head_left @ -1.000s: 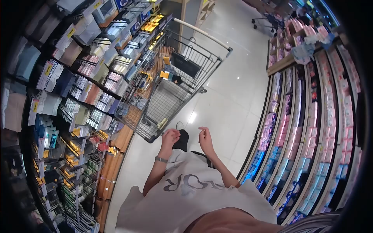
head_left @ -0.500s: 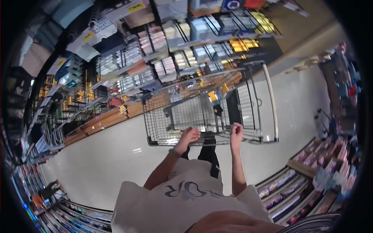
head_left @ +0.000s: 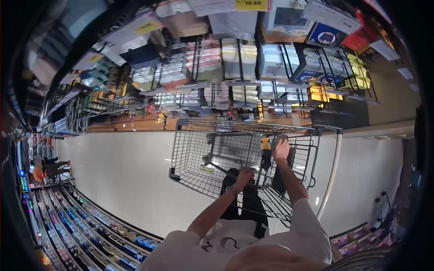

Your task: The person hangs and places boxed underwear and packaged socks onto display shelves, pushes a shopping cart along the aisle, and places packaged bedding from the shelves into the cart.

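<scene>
A wire shopping cart stands sideways in front of me, its pale push handle at the right. My right hand is over the cart's right part, fingers curled, with something dark at the fingertips that I cannot make out. Just left of it is a black item with a yellow top. A dark panel lies below that hand. My left hand is over the cart's near side, its fingers bent and blurred, with something dark beside them. I cannot tell whether it holds anything.
Hanging boxed goods fill the rack beyond the cart. Low shelves of packages run along the lower left. A person in orange is at the far left. Pale floor extends along the aisle.
My right hand has moved up and forward over the cart. My left hand has shifted right and down. The view has turned, so the cart sits more level and the rack looks closer.
</scene>
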`<action>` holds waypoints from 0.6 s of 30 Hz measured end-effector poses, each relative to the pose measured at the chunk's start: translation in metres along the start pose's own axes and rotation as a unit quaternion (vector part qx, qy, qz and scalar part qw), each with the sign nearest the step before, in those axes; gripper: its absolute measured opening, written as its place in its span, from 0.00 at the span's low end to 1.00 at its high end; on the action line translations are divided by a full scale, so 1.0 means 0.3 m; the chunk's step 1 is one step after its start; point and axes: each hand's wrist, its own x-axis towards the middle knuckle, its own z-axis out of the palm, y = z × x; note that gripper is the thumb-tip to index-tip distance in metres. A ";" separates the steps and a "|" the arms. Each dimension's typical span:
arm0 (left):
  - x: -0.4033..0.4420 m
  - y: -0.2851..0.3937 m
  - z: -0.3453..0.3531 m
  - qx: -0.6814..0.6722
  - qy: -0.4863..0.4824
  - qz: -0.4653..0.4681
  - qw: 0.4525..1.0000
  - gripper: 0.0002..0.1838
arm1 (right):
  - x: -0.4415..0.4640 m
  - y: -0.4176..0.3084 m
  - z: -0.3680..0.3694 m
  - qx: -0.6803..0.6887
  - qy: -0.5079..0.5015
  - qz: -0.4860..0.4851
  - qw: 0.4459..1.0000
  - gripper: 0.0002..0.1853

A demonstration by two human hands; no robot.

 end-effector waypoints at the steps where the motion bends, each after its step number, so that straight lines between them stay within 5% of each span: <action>1: 0.163 -0.125 -0.074 -0.061 -0.054 -0.007 0.997 0.11 | 0.014 -0.013 0.043 -0.003 -0.001 0.028 1.000 0.27; 3: 0.335 -0.150 -0.072 0.054 -0.055 -0.006 0.997 0.18 | 0.024 -0.034 0.096 0.023 0.121 0.037 0.992 0.21; 5: 0.486 -0.150 -0.025 0.294 0.015 0.053 0.954 0.28 | 0.056 0.006 0.235 0.219 0.128 0.108 0.961 0.24; 6: 0.568 -0.157 0.009 0.375 0.057 0.091 0.921 0.34 | 0.040 -0.012 0.231 0.206 0.112 0.105 0.966 0.28; 7: 0.625 -0.167 0.044 0.413 0.142 0.153 0.886 0.40 | 0.023 -0.051 0.191 0.195 0.095 0.101 0.971 0.32; 9: 0.769 -0.200 0.088 0.405 0.119 0.171 0.890 0.56 | -0.003 -0.086 0.174 0.283 0.041 0.189 0.939 0.42; 14: 0.881 -0.262 0.157 0.447 0.055 0.209 0.868 0.49 | -0.111 -0.074 0.353 0.309 0.002 0.159 0.938 0.17; 16: 0.879 -0.303 0.140 0.403 0.103 0.209 0.885 0.42 | -0.153 -0.053 0.410 0.355 0.024 0.149 0.923 0.19; 18: 0.875 -0.296 0.124 0.362 0.110 0.180 0.908 0.35 | -0.143 -0.019 0.392 0.362 -0.113 0.241 0.893 0.25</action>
